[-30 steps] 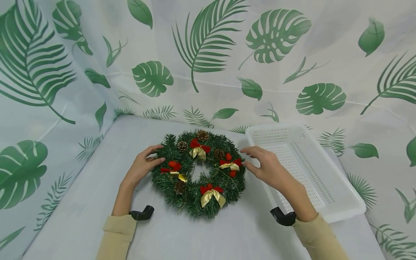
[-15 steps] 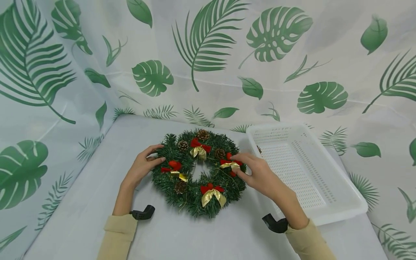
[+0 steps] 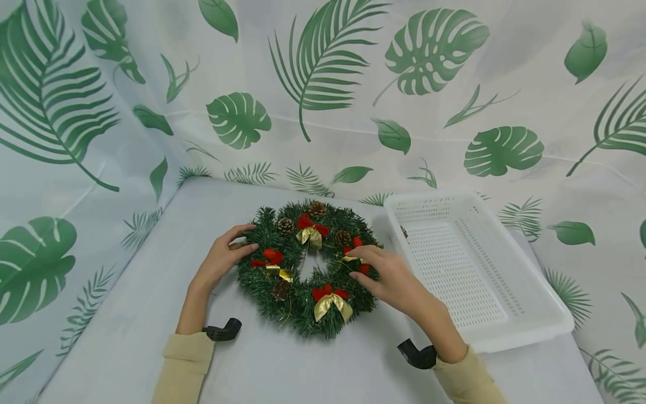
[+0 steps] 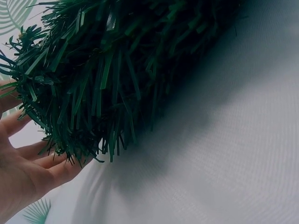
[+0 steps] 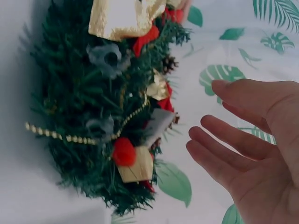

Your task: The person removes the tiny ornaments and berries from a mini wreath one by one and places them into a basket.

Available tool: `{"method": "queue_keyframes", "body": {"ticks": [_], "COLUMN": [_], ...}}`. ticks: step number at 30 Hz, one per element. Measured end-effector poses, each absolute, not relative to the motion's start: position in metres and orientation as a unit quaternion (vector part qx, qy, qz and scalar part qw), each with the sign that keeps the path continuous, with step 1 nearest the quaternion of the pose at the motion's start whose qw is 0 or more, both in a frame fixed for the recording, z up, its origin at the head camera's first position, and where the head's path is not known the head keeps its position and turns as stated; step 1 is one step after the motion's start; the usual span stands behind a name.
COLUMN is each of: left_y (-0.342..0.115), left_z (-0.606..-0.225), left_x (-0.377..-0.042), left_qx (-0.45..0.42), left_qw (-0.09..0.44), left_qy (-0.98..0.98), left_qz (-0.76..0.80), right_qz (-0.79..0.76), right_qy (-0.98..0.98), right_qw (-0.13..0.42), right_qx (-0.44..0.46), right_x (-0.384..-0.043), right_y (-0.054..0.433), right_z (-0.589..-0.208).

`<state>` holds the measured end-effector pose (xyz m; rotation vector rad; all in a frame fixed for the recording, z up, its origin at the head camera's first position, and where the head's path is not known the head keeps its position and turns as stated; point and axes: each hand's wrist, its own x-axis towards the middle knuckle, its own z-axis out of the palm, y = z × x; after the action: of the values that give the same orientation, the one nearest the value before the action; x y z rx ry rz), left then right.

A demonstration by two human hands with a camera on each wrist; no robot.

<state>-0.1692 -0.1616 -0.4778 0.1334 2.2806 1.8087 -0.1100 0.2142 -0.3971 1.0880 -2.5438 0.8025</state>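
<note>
A green wreath [image 3: 257, 283] lies on the white cloth in the head view, trimmed with red and gold bows [image 3: 333, 307], pine cones [image 3: 317, 209] and red berries. My left hand [image 3: 222, 257] touches its left edge; the left wrist view shows fairly straight fingers [image 4: 67, 172] running against the greenery, some tips hidden. Over the wreath's right side, my right hand [image 3: 393, 280] partly covers a bow there. From the right wrist, this hand [image 5: 252, 149] has loosely bent, spread fingers holding nothing. A gold bead string [image 5: 70, 138] crosses the greenery beside it.
A white perforated plastic basket [image 3: 535, 303] stands to the right of the wreath, near my right forearm. Leaf-printed cloth [image 3: 328, 129] hangs behind and at the sides. Black wrist cameras [image 3: 224, 330] sit on both wrists.
My right hand has moved left and slightly down, from the wreath's right edge to over the right-hand bow. The left hand and the wreath have stayed in place.
</note>
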Motion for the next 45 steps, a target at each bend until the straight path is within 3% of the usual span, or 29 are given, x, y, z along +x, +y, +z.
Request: {"method": "queue_keyframes", "body": {"ticks": [21, 38, 45], "left_y": [-0.163, -0.164, -0.164], "left_z": [-0.477, -0.479, -0.480], "left_x": [-0.170, -0.172, -0.170], "left_qx": [0.058, 0.058, 0.058], "left_qw": [0.119, 0.117, 0.119], "left_qy": [0.777, 0.775, 0.772], "left_qz": [0.616, 0.619, 0.621], "right_qz": [0.277, 0.327, 0.339], "right_qy": [-0.870, -0.846, -0.828], "right_qw": [0.138, 0.089, 0.094], "right_qx": [0.384, 0.411, 0.437], "right_x": [-0.104, -0.104, -0.105], "right_y": [0.186, 0.151, 0.137], "right_z": [-0.410, -0.419, -0.425]}}
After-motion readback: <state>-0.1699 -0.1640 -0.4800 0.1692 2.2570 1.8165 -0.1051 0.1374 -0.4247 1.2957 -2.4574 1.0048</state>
